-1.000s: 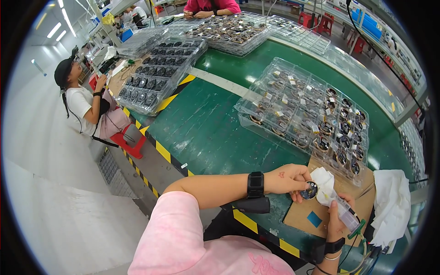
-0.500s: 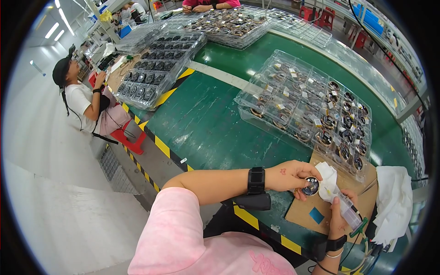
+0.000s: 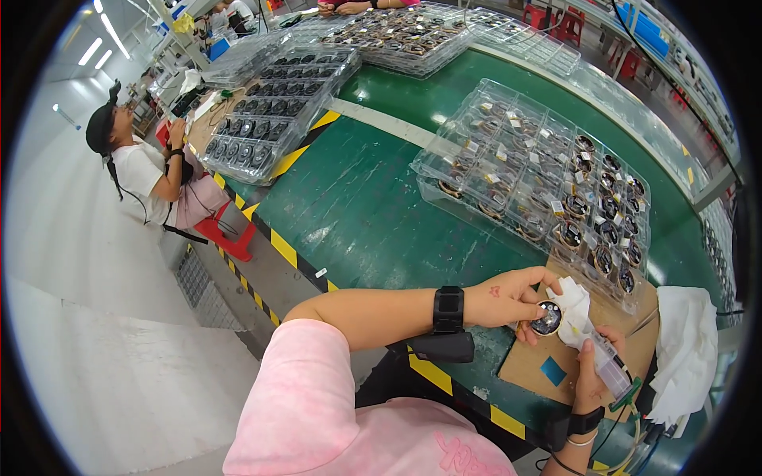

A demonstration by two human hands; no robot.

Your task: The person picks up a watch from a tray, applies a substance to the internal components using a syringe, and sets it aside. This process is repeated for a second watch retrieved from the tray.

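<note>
The surface is deep green, its near edge lined with yellow-and-black striped tape. Near right, a tan board bears a blue square, with white cloth to its right. The round part is dark with a gold rim — the translucent tube ends in a green fitting. The near sleeve is mottled pink and white — the left stool, red.

The green table is scuffed, with a black-and-yellow striped edge along its near and left sides. To the right, a clear tray stack full of round parts rests on it. Nearer lies a brown cardboard sheet bearing a blue square. Far left sits a clear tray of dark parts, and a small white piece lies at the left edge
</note>
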